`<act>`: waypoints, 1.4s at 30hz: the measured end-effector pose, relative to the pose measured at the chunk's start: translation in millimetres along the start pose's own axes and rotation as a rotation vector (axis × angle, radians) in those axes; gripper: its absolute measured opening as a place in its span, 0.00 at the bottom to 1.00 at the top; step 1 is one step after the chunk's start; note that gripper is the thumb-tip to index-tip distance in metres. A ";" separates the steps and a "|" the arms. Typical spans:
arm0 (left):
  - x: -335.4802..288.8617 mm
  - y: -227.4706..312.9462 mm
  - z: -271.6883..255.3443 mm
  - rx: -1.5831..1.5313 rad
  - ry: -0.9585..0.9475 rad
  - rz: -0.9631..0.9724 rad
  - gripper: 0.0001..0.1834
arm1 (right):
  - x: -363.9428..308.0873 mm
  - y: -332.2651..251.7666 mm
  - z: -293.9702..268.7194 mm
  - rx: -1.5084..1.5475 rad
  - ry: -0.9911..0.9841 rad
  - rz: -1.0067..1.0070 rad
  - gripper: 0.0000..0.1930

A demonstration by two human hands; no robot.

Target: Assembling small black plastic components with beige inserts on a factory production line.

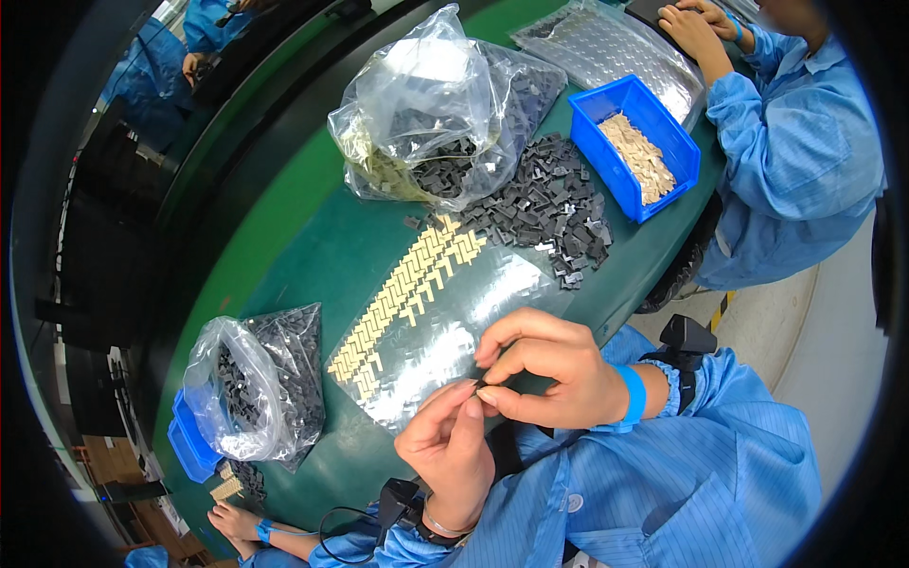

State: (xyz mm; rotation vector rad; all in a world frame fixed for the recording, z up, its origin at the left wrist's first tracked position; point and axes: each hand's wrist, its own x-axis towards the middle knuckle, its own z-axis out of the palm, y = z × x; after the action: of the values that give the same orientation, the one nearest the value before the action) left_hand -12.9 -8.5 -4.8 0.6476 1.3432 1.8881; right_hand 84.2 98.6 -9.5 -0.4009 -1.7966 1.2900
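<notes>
My left hand and my right hand meet above the near edge of a clear plastic sheet. Both are closed in a pinch on one small black plastic part, mostly covered by my fingertips. Just beyond my hands, the clear sheet carries rows of cream L-shaped adhesive pieces along its left side. Past the sheet's far end lies a loose heap of small black plastic parts.
A large clear bag of black parts stands behind the heap. Right of it are a blue bin with beige pieces and bubble wrap. Another bag sits left on the green table. Co-workers are at right, lower left and far left.
</notes>
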 end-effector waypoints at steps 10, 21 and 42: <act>5.3 -0.2 -8.8 -0.150 -0.216 -0.023 0.14 | 7.4 9.3 -16.2 0.572 -0.329 0.337 0.07; 7.1 12.3 -5.8 0.188 -0.274 0.022 0.22 | 16.5 5.3 -19.3 0.503 -0.479 0.522 0.05; 6.2 8.2 -11.5 -0.664 -0.170 -0.509 0.13 | 18.1 19.4 -15.7 0.250 -0.477 0.047 0.07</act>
State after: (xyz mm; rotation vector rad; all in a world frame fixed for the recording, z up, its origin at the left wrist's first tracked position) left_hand -27.5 -11.9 -1.0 0.1023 0.6196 1.6581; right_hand 82.0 128.5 -17.0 0.0100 -1.9797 1.7267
